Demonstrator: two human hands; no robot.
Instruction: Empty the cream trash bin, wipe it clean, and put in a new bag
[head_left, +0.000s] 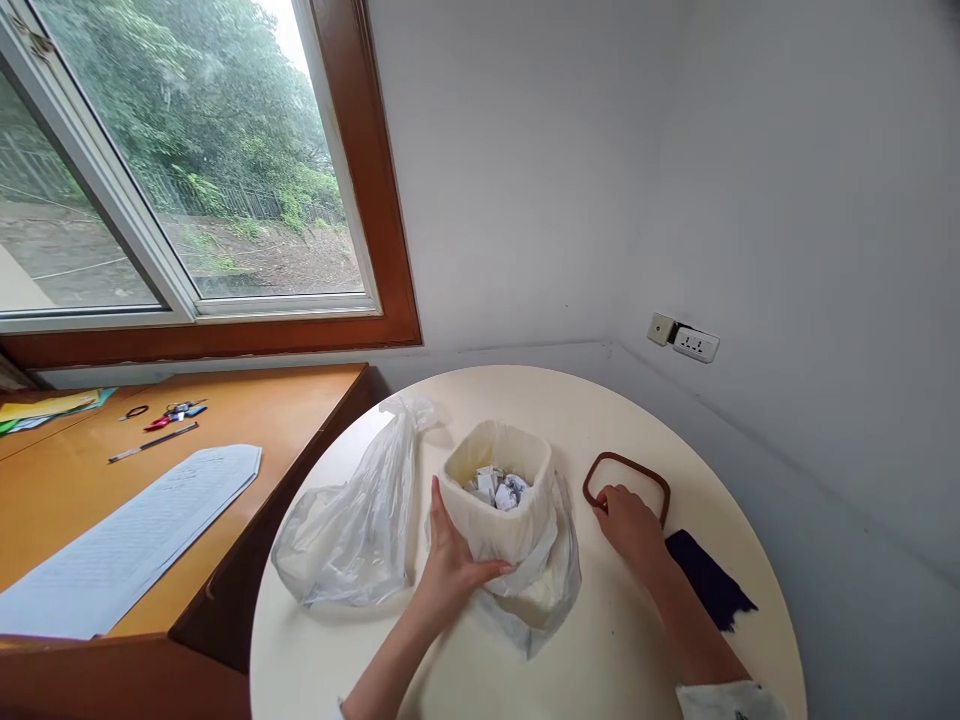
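A small cream waste bin (pixel 495 535), lined with a translucent plastic bag (pixel 559 560), stands upright on the round table. Crumpled white paper (pixel 499 488) lies inside it. My left hand (pixel 454 570) grips the bin's near left side, thumb across the front and fingers along the left wall. The bag's loose edge hangs down around the bin on the right. To the right of it, a brown rounded rectangular ring (pixel 637 466) rests on the tabletop or just over it; I cannot tell which. My right hand (pixel 628 525) closes its fingers on the ring's near left edge.
On the round table (pixel 585 660), another translucent plastic bag (pixel 360 530) lies left of the bin, and a dark cloth (pixel 709 578) lies near my right forearm. A wooden desk (pixel 300 410) with papers (pixel 142 540), a pen (pixel 154 442) and keys (pixel 180 411) adjoins at left.
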